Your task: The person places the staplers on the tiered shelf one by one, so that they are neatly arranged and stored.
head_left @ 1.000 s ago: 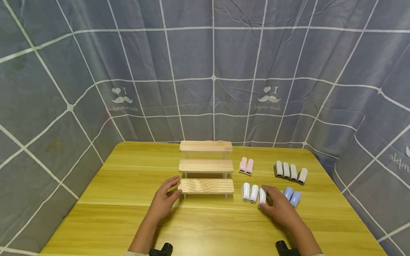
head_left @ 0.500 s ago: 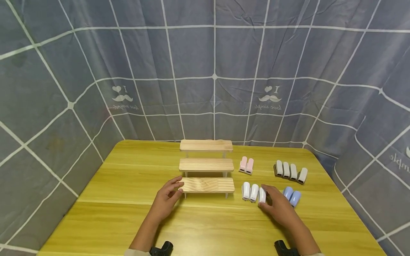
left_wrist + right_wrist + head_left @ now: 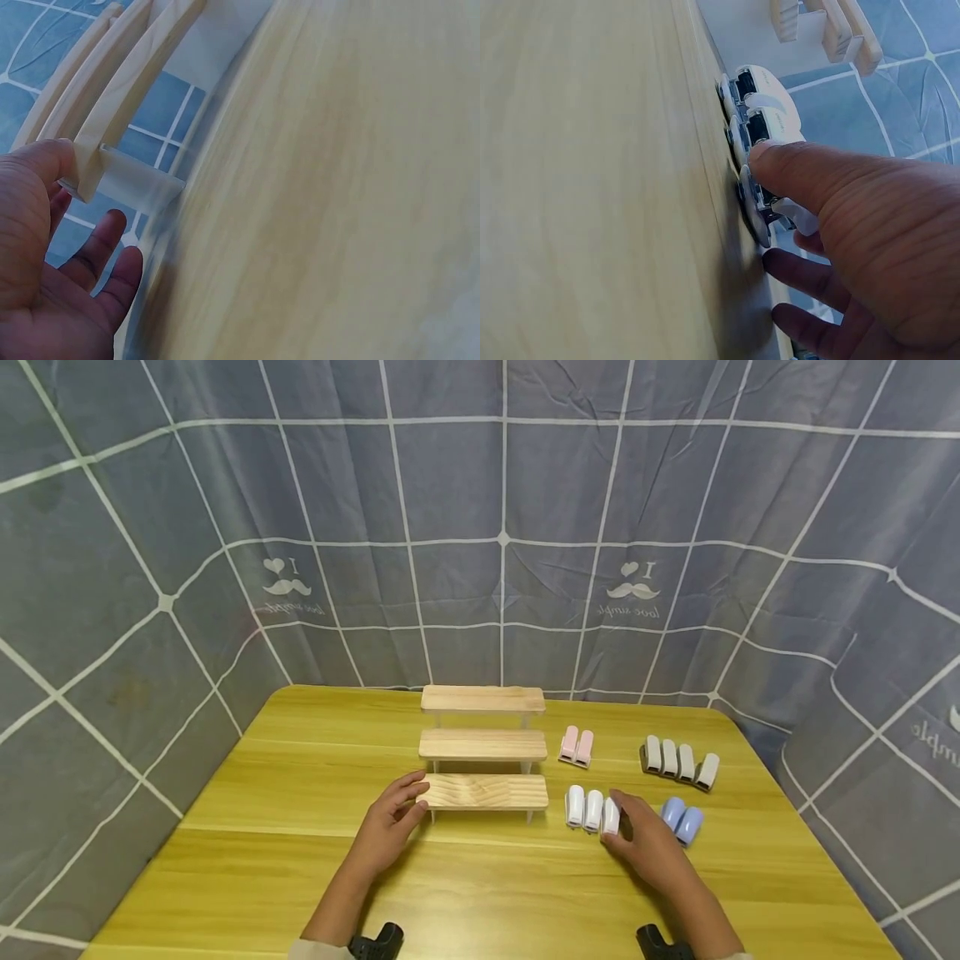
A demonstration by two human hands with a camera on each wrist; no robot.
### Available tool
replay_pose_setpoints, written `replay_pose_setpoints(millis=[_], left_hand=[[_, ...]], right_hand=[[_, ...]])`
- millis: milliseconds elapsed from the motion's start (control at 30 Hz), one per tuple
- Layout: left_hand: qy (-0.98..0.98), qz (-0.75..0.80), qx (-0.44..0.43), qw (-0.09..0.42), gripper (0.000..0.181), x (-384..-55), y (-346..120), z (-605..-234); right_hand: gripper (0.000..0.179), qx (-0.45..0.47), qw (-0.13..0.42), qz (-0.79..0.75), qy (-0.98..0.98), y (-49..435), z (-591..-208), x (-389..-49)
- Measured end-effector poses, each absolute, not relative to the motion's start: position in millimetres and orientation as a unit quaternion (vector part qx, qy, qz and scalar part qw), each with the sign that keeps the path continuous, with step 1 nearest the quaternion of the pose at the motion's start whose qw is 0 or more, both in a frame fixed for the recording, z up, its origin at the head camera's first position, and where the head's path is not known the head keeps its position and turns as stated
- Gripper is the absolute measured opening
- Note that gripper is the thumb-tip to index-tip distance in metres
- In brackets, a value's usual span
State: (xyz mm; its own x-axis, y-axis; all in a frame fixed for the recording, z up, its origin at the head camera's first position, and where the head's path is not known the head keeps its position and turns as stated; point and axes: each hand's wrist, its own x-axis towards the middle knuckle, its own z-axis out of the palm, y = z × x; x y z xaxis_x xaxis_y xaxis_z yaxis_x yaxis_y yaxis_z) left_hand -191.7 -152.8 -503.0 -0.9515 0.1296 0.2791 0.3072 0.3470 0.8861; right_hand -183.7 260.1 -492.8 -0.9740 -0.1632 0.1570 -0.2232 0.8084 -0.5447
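A three-tier wooden display stand (image 3: 482, 745) with pale legs stands mid-table. My left hand (image 3: 390, 827) grips the left end of its lowest tier. In the left wrist view the thumb (image 3: 49, 159) presses on that tier's end, with the lower fingers spread below. Right of the stand, three small white spring clips (image 3: 574, 807) stand in a row. My right hand (image 3: 651, 843) holds the rightmost white clip (image 3: 611, 817) between thumb and fingers, still on the table. In the right wrist view the thumb (image 3: 784, 169) covers part of it.
Two pink clips (image 3: 576, 747) stand behind the white ones. Several grey clips (image 3: 678, 763) line up at the back right. Two blue clips (image 3: 682, 821) sit just right of my right hand. A grey checked curtain (image 3: 465, 585) surrounds the wooden table (image 3: 315, 760).
My left fingers reach slightly further over the end of the lowest tier than a second ago. My right hand stays at the rightmost white clip. The head view has shifted a little.
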Motion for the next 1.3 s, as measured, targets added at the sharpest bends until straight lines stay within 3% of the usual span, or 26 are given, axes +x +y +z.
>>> replay_pose_setpoints(millis=[367,967,1300], left_hand=[[-0.816,-0.558,-0.131,0.069,0.034,-189,-161,-499],[-0.818,-0.557,-0.117,0.080,0.032,-191,-155,-498],[-0.818,-0.562,-0.103,0.072,0.033,-190,-152,-501]], right_hand=[[0.065,0.061,0.048,0.330,-0.941,254,-498,-181],[0.064,0.089,0.165,0.415,-0.890,255,-489,-183],[0.064,0.098,0.147,0.441,-0.880,252,-478,-187]])
